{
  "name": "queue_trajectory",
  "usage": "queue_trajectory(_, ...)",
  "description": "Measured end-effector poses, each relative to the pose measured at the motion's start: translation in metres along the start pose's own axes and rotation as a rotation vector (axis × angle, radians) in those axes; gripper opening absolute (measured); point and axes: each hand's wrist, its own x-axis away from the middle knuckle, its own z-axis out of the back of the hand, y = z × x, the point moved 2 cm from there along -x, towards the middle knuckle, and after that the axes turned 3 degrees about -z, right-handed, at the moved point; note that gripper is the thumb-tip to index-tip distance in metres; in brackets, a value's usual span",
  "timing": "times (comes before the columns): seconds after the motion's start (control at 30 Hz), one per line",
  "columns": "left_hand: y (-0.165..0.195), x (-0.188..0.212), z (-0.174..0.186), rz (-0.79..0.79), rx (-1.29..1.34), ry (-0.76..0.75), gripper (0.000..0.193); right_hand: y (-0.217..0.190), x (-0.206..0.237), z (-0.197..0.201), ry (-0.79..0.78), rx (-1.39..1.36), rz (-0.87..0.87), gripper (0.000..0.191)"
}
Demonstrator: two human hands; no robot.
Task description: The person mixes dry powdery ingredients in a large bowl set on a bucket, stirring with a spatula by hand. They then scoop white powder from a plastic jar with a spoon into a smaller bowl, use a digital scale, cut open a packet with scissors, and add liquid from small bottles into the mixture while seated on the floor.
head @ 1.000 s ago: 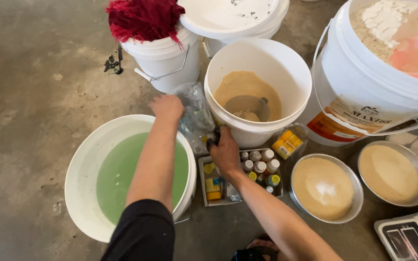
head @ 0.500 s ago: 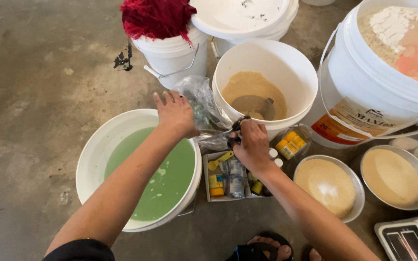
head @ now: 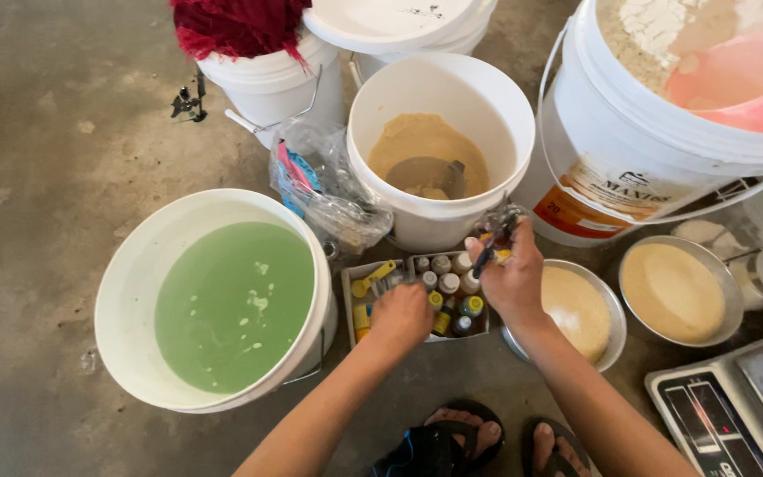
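A: Biggest first. What are you sitting over?

B: You're looking down at a concrete floor (head: pixel 64 159) crowded with buckets. Top right, a large white bucket (head: pixel 655 168) is holding pale powder with a pink scoop (head: pixel 735 79) lying in it. Lower left, a wide white bucket (head: pixel 125 300) is holding green liquid (head: pixel 236 305). Centre, a white bucket (head: pixel 439 141) is holding tan paste with a dark scoop (head: pixel 426 175) resting in it. Behind, one bucket is carrying a red shaggy cloth (head: pixel 240 25), another a white lid (head: pixel 390 19).

A: Smaller stuff?

B: Two metal bowls of tan powder, one (head: pixel 576 311) just beside your right wrist, the other (head: pixel 675 291) further right. A scale (head: pixel 735 406) is sitting at the bottom right. A crumpled plastic bag (head: pixel 328 190) is lying between the green bucket and the paste bucket. Your sandalled feet (head: pixel 487 437) are showing at the bottom edge.

A: Hands?

B: Your left hand (head: pixel 402 315) is reaching down into the small tray of bottles (head: pixel 355 283), fingers curled together over the bottles; can't tell if they're pinching one. Your right hand (head: pixel 509 278) is hovering over the tray's right end, fingers clamped on a small dark tool (head: pixel 494 247) with crinkled clear wrap around it. The tray is sitting on the floor, in front of the paste bucket.
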Motion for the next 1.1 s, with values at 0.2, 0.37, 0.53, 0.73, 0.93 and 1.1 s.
queue_trajectory(0.2, -0.063, -0.036, -0.090, 0.256, 0.004, 0.145, 0.078, 0.025, 0.008, 0.033, 0.026, -0.027, -0.077, 0.032)
queue_trajectory(0.37, -0.077, -0.035, -0.093, 0.354, 0.302, 0.197, 0.039, 0.042, 0.011, 0.046, 0.057, -0.049, -0.087, 0.033)
queue_trajectory(0.53, -0.062, -0.023, -0.047, 0.205, 0.197, 0.362, 0.035, 0.051, 0.018, 0.055, 0.034, -0.043, -0.139, 0.033)
queue_trajectory(0.73, 0.006, -0.026, 0.008, -0.062, 0.601, 0.467, 0.024, 0.054, 0.020, 0.066, -0.086, -0.268, -0.130, 0.030)
queue_trajectory(0.93, 0.137, -0.102, -0.003, -0.270, 1.102, 0.082, 0.016, 0.079, 0.017, 0.106, -0.129, -0.387, -0.176, 0.042)
queue_trajectory(1.1, 0.229, -0.153, -0.028, -0.120, 1.349, -0.150, 0.023, 0.129, 0.025, 0.161, 0.111, -0.195, -0.284, 0.025)
